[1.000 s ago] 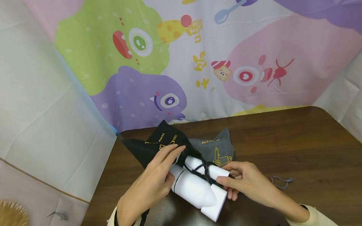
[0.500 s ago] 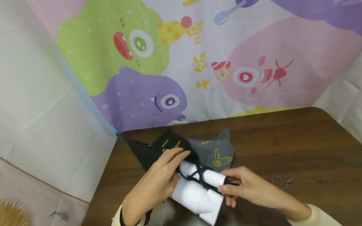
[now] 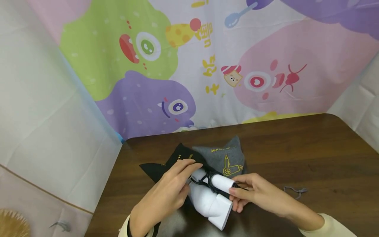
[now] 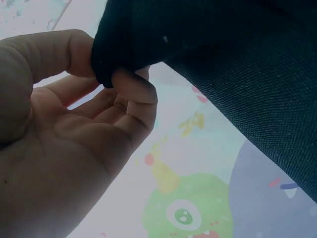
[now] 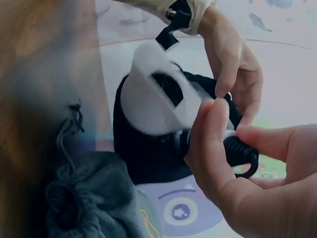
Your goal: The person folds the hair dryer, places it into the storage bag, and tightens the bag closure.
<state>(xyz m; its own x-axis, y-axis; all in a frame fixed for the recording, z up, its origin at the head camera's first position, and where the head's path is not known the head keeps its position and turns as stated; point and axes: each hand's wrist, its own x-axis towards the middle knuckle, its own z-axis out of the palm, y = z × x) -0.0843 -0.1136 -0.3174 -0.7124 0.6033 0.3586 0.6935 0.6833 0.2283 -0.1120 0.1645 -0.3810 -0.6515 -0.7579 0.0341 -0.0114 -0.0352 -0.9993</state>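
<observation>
A white hair dryer lies slanted, partly inside a black cloth bag with yellow print. Its nozzle and handle end stick out toward the right, and a black cord is wound round the handle. My left hand holds the bag's mouth; the left wrist view shows thumb and fingers pinching the black cloth. My right hand pinches the end of the handle by the ribbed cord sleeve. The dryer's rear part is hidden in the bag.
A grey cloth bag with a yellow hair dryer print lies just behind, on the brown wooden table. Its grey drawstring lies to the right. A cartoon-print cloth hangs behind the table.
The black bag has moved right and toward me over the dryer, hiding more of its white body. My left hand has shifted right with it; the right hand keeps its grip on the handle end.
</observation>
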